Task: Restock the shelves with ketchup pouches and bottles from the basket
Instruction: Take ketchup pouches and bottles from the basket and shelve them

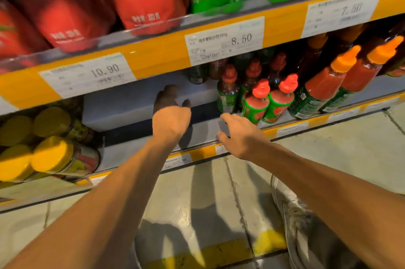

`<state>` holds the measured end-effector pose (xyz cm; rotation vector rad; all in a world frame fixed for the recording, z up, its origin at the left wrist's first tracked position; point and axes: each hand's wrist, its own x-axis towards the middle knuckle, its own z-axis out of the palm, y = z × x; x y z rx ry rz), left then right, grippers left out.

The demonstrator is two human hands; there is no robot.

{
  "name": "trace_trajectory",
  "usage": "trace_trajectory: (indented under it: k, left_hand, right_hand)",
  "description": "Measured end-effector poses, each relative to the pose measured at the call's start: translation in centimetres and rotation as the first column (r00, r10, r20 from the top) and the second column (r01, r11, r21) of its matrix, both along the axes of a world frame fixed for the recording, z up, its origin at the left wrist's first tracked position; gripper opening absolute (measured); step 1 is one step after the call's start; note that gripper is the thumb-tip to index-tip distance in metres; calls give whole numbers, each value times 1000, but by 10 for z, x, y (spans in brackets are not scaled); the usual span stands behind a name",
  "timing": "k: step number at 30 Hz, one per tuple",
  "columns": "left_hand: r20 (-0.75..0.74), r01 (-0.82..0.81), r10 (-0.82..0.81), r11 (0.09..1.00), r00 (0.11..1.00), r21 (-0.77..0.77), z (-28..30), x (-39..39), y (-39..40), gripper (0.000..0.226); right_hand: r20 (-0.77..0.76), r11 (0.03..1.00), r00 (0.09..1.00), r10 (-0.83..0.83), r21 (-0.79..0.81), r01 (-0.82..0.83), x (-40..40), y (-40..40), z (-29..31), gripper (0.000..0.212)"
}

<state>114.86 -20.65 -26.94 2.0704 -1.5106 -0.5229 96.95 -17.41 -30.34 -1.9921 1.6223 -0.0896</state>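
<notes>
Red-capped ketchup bottles [269,102] stand at two o'clock on the lower shelf [140,104], while the left hand [171,119] reaches into the bare gap, grip released, and the right hand [241,135], grip released, rests at the shelf's edge.

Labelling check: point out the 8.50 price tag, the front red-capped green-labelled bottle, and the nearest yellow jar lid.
white 8.50 price tag [225,41], head view, tag centre.
front red-capped green-labelled ketchup bottle [256,105], head view, on its label.
nearest round yellow jar lid [52,153], head view, lid top.
</notes>
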Motion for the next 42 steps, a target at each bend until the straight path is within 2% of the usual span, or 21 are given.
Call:
trace_trajectory:
  k: [3,8,13,18,22,24,27,33,37,39,42]
  left_hand:
    - [-9,-23,24,989,1000,143,16,11,43,40]
    - [21,-35,31,969,999,243,75,26,101,39]
    - [144,-86,64,984,988,153,171,46,159,38]
    - [212,-192,189,981,959,-4,272,102,229,37]
    - [204,-341,349,937,915,-78,327,165,299,32]
    - [194,-425,435,900,879,-94,341,196,339,37]
    - [163,-558,568,823,806,-110,346,234,403,39]
    - [-58,-801,799,596,599,-60,314,276,532,34]
    - [-122,-879,874,476,470,27,272,298,595,30]
    - [-164,-897,896,431,413,95,246,306,617,27]
    - [-280,-915,918,345,281,209,203,312,635,25]
  right_hand:
    - [-19,1000,1000,-20,15,20,1,10,31,43]
    - [14,999,999,-49,-6,49,11,37,98,35]
    - [158,993,987,8,-114,10,49,80,180,29]
    - [297,972,935,191,-191,-138,106,123,253,20]
    - [289,895,862,417,-298,-333,172,154,308,18]
    - [284,848,816,503,-345,-403,210,174,329,19]
    - [252,776,751,611,-379,-504,267,207,350,25]
    - [261,643,588,766,-330,-691,363,284,352,28]
    - [221,543,498,839,-269,-795,414,333,329,28]
    - [201,492,455,867,-206,-846,436,355,311,27]
    - [173,443,424,889,-89,-892,461,381,276,28]
